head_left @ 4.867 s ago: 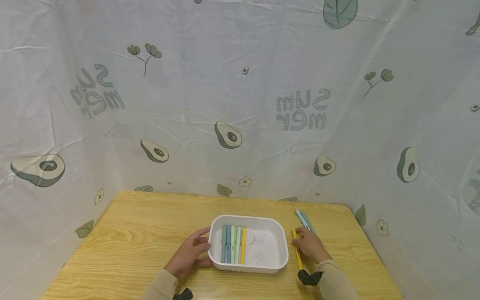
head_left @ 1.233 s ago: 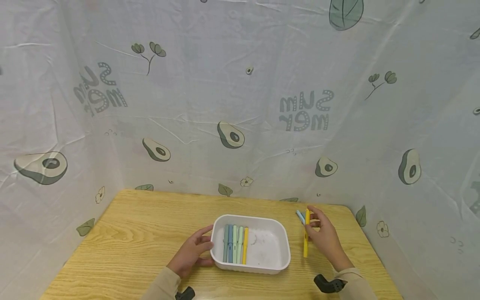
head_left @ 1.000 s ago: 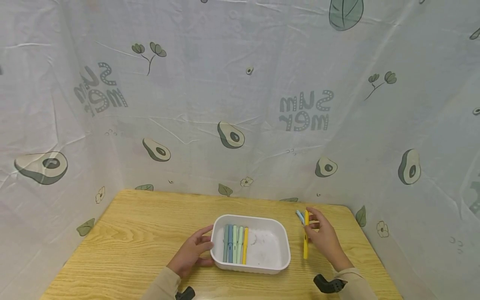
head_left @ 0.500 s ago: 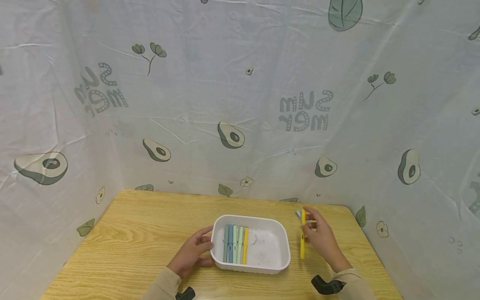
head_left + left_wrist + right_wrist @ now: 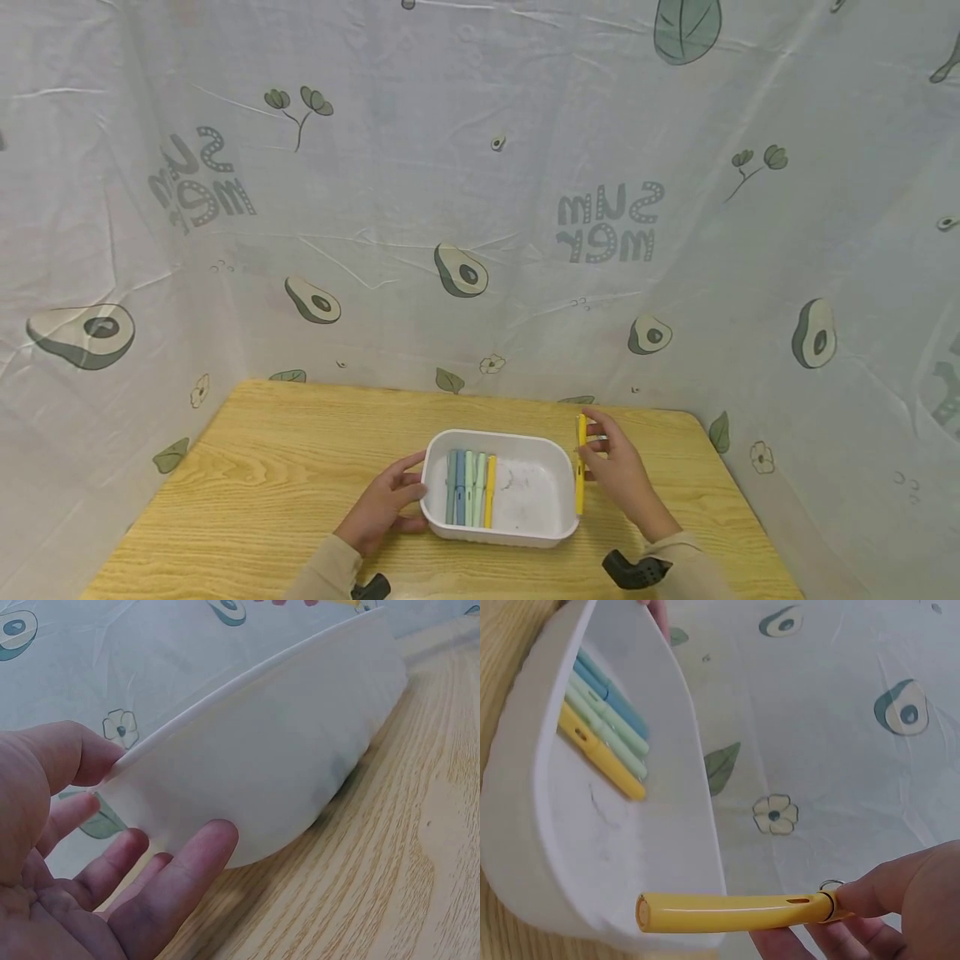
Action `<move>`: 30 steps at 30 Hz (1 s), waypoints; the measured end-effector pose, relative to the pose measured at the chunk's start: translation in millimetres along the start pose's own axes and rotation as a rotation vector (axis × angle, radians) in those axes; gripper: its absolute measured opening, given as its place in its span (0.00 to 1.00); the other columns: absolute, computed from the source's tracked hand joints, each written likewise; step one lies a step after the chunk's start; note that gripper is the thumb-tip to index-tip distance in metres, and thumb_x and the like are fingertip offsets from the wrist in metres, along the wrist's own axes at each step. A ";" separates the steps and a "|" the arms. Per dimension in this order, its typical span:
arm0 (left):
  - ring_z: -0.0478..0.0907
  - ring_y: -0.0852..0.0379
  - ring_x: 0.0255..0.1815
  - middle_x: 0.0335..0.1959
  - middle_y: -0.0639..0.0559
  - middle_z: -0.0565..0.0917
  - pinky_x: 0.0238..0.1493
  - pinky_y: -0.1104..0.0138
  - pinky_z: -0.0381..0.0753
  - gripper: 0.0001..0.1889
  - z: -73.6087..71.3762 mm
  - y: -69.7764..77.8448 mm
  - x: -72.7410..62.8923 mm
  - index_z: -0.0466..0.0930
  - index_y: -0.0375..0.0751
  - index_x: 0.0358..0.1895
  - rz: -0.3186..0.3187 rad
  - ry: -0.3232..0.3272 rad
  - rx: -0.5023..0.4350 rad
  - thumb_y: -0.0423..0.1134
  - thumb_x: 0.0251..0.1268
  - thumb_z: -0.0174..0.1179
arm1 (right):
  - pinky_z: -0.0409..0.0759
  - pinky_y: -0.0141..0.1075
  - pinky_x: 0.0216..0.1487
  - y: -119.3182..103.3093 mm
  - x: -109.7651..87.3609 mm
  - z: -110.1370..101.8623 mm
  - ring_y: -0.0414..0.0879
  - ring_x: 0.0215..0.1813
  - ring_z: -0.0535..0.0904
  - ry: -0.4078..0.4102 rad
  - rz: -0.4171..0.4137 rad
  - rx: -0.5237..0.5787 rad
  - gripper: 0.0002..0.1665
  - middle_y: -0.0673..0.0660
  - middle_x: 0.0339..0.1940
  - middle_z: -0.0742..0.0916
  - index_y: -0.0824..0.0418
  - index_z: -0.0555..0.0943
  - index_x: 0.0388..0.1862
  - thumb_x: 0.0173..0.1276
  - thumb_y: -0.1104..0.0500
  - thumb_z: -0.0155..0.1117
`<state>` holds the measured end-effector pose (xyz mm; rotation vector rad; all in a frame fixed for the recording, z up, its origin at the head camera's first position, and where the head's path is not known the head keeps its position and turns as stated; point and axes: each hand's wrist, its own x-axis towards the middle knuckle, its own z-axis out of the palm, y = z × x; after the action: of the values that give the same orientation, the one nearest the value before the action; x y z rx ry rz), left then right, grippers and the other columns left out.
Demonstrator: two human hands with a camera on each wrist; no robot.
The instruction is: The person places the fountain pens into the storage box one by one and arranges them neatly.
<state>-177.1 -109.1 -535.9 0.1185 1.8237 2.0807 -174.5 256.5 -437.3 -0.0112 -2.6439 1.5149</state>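
Note:
My right hand (image 5: 621, 479) pinches a yellow pen (image 5: 581, 483) by its ringed end, thumb against fingertips. That pen stands out over the right rim of a white plastic tray (image 5: 532, 537), its free end pointing toward me. My left hand (image 5: 375, 507) holds the tray's left end, with one finger at the rim and other fingertips against the outer wall (image 5: 262, 765). Inside the tray, on its left side, pens lie side by side: blue ones (image 5: 461, 492), pale green ones (image 5: 480, 492) and a yellow one (image 5: 604, 761) at the right of the row.
The tray stands on a wood-grain table (image 5: 300, 467). A whitish printed curtain (image 5: 390, 208) hangs behind and at both sides of the table. The right hand largely hides the pens lying on the table's right. Black wrist devices (image 5: 636, 571) sit at both sleeves.
The right hand earlier lay by the table pens with the yellow pen, then raised it and moved left to the tray's right rim. The left hand stays at the tray.

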 end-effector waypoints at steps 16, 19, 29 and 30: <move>0.83 0.47 0.52 0.65 0.30 0.73 0.44 0.50 0.92 0.34 0.3 -4.5 2.3 0.59 0.38 0.80 0.015 0.000 -0.009 0.36 0.75 0.59 | 0.91 0.46 0.35 -6.3 7.8 62.8 0.51 0.46 0.80 -0.049 0.101 0.151 0.34 0.64 0.55 0.75 0.58 0.68 0.75 0.73 0.73 0.59; 0.84 0.47 0.51 0.64 0.31 0.74 0.44 0.50 0.92 0.33 0.6 -5.3 2.4 0.59 0.38 0.80 0.014 0.011 -0.016 0.36 0.76 0.59 | 0.90 0.46 0.33 -3.5 9.6 72.4 0.51 0.45 0.79 -0.063 0.137 0.165 0.34 0.64 0.54 0.75 0.60 0.67 0.75 0.72 0.73 0.58; 0.84 0.47 0.50 0.64 0.31 0.74 0.44 0.51 0.92 0.33 0.3 -7.1 3.4 0.59 0.37 0.79 0.000 0.012 -0.022 0.36 0.76 0.59 | 0.90 0.44 0.29 11.5 15.8 97.9 0.51 0.40 0.79 -0.169 0.187 0.112 0.36 0.64 0.49 0.76 0.65 0.66 0.73 0.66 0.74 0.59; 0.84 0.47 0.50 0.64 0.31 0.74 0.45 0.51 0.92 0.33 0.2 -7.3 3.6 0.59 0.37 0.79 -0.001 0.012 -0.023 0.36 0.76 0.59 | 0.90 0.43 0.30 12.6 16.1 99.3 0.51 0.41 0.79 -0.173 0.191 0.103 0.36 0.63 0.49 0.76 0.65 0.66 0.73 0.66 0.74 0.60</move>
<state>-178.8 -107.0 -543.6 0.0996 1.8059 2.1047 -199.5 178.3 -496.8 -0.1345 -2.7617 1.7866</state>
